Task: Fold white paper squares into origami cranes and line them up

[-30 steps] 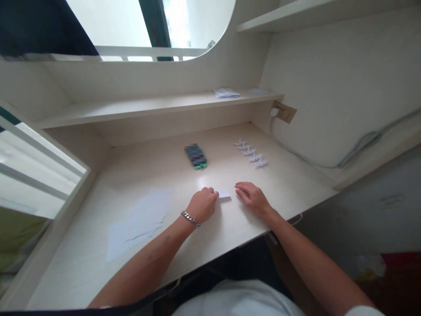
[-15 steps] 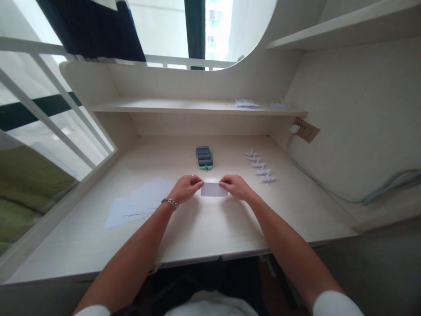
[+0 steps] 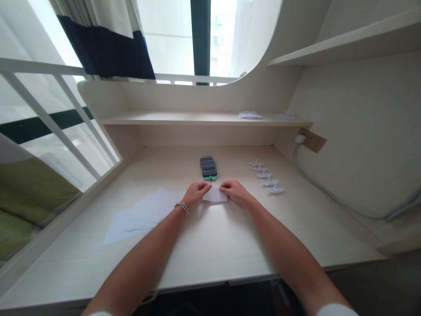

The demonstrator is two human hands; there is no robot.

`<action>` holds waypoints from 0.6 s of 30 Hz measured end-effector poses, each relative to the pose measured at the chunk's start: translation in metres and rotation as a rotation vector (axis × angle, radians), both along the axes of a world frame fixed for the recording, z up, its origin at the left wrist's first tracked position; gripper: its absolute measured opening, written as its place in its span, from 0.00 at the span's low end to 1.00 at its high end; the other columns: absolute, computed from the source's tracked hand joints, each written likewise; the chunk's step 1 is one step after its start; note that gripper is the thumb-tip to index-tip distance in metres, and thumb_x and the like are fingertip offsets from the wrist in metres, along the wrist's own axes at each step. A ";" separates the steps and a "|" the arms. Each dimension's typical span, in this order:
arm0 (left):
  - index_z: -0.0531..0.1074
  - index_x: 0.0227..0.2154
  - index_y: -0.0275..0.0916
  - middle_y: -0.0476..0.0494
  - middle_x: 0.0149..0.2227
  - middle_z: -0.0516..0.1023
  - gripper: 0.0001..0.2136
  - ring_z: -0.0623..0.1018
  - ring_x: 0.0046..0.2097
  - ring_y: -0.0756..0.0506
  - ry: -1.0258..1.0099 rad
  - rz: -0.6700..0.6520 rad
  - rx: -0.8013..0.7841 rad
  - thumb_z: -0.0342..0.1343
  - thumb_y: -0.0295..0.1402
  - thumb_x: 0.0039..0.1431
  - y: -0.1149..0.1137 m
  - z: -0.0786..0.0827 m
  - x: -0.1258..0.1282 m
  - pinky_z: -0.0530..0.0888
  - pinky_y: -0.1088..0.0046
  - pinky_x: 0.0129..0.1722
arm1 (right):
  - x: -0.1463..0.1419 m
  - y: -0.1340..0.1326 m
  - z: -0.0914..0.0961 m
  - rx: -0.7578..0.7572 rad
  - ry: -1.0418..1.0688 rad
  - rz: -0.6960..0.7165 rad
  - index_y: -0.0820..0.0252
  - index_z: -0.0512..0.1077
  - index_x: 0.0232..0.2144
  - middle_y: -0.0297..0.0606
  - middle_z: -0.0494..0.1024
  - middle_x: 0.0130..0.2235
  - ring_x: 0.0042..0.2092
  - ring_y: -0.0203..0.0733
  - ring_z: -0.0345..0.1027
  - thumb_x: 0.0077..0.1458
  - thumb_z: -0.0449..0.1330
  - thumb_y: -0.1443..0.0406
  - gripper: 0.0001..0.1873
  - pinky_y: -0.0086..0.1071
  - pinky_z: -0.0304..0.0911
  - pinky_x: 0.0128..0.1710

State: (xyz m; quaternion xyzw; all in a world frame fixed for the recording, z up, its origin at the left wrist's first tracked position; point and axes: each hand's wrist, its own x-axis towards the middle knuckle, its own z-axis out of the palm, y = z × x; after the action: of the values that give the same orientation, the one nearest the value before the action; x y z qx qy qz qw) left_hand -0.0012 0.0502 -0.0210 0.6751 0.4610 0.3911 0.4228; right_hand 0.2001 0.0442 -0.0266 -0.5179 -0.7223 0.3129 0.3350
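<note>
A small white folded paper (image 3: 215, 195) lies on the pale desk (image 3: 210, 245) in front of me. My left hand (image 3: 196, 193), with a chain bracelet at the wrist, pinches the paper's left end. My right hand (image 3: 234, 191) pinches its right end. Both hands have curled fingers pressed on the paper's top edge. Just behind the paper lies a phone in a green case (image 3: 208, 168).
Several small white paper cranes (image 3: 266, 176) stand in a row to the right. Loose white sheets (image 3: 141, 215) lie at the left. More papers (image 3: 250, 115) rest on the back shelf. A wall socket with a plug (image 3: 309, 139) and cable is at the right.
The view swung up and levelled. My right hand came onto the paper's right end, and both hands moved closer together on it, close to the phone.
</note>
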 end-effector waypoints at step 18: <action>0.77 0.26 0.35 0.46 0.23 0.76 0.14 0.70 0.26 0.49 0.161 -0.098 0.100 0.55 0.42 0.53 -0.013 0.002 0.003 0.63 0.75 0.25 | -0.001 -0.009 0.009 0.015 -0.040 0.079 0.64 0.78 0.30 0.37 0.78 0.30 0.32 0.37 0.67 0.50 0.56 0.64 0.11 0.27 0.57 0.30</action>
State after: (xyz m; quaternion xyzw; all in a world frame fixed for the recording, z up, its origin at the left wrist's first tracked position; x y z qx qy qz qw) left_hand 0.0018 0.0376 -0.0188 0.7464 0.4399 0.3368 0.3687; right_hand 0.1991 0.0349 -0.0179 -0.4927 -0.7509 0.3099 0.3120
